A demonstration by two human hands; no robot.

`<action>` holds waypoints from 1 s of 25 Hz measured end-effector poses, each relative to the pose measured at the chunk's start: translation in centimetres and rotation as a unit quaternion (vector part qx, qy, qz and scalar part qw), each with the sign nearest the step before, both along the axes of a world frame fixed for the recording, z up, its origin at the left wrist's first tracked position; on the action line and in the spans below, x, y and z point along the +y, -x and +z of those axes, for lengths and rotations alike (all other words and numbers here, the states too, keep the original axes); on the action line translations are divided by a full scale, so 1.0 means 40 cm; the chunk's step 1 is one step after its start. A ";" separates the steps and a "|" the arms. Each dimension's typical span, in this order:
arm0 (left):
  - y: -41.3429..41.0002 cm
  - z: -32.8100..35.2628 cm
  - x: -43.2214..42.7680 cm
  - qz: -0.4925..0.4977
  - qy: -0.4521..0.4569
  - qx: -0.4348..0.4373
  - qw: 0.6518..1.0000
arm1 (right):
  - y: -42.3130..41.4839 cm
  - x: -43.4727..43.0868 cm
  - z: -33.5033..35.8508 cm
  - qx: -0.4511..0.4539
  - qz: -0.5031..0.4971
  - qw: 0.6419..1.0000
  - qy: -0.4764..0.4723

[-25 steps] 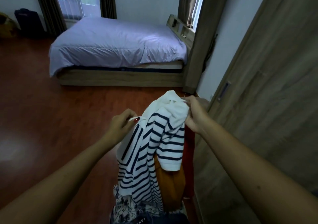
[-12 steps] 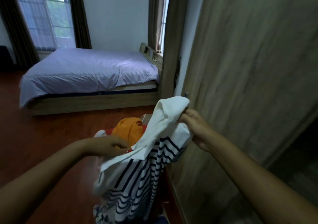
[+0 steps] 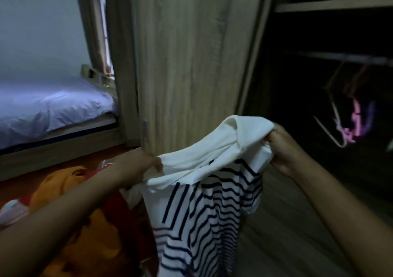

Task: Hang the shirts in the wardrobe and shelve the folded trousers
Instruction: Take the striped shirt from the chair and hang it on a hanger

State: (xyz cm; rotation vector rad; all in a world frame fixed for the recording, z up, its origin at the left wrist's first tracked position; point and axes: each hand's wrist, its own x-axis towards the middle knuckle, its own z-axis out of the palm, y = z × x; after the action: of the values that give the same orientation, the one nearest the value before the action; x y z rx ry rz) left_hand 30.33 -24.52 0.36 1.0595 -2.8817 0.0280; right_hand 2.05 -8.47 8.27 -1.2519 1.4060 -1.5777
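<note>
A white shirt with navy stripes (image 3: 204, 208) hangs between my two hands in front of the wardrobe. My left hand (image 3: 140, 166) pinches its left shoulder edge. At the right, my right hand (image 3: 282, 147) grips the bunched white collar area. The wardrobe's dark inside (image 3: 319, 74) is open on the right, with a hanging rail (image 3: 344, 57) and a few hangers (image 3: 336, 127), one carrying a pink and purple garment (image 3: 359, 121). A shelf board (image 3: 333, 5) runs above the rail.
The wardrobe's wooden sliding door (image 3: 191, 63) stands straight ahead. An orange garment (image 3: 70, 213) and a red one (image 3: 129, 223) lie piled at lower left. A bed (image 3: 42, 110) with a pale cover is at the left, on a red-brown floor.
The view has swung right from the bed to the open wardrobe. Both hands carried the striped shirt up and right, now spread between them in front of the wardrobe.
</note>
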 end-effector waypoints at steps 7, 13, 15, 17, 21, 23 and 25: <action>0.295 0.139 0.059 -0.108 -0.027 0.310 0.944 | 0.217 0.181 -0.017 0.069 -0.181 0.981 -0.029; 0.464 0.226 0.148 -0.174 0.069 0.325 0.927 | 0.313 0.144 0.057 0.357 -0.357 0.863 0.020; 0.500 0.249 0.154 -0.179 0.079 0.320 0.927 | 0.349 0.095 0.095 0.403 -0.373 0.836 0.013; 0.526 0.267 0.160 -0.188 0.080 0.309 0.929 | 0.395 0.042 0.115 0.404 -0.386 0.827 -0.064; 0.543 0.276 0.162 -0.215 0.089 0.291 0.928 | 0.478 -0.019 0.110 0.350 -0.436 0.810 -0.178; 0.537 0.272 0.155 -0.219 0.096 0.289 0.927 | 0.518 -0.033 0.096 0.299 -0.447 0.817 -0.205; 0.526 0.269 0.143 -0.221 0.104 0.295 0.924 | 0.548 -0.046 0.081 0.220 -0.451 0.841 -0.201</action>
State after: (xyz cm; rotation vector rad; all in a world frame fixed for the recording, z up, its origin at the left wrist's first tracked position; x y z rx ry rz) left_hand 9.29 -18.79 11.10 0.2865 -2.4140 -0.0093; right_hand -19.89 -10.31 11.53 -0.7147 2.7408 -1.4138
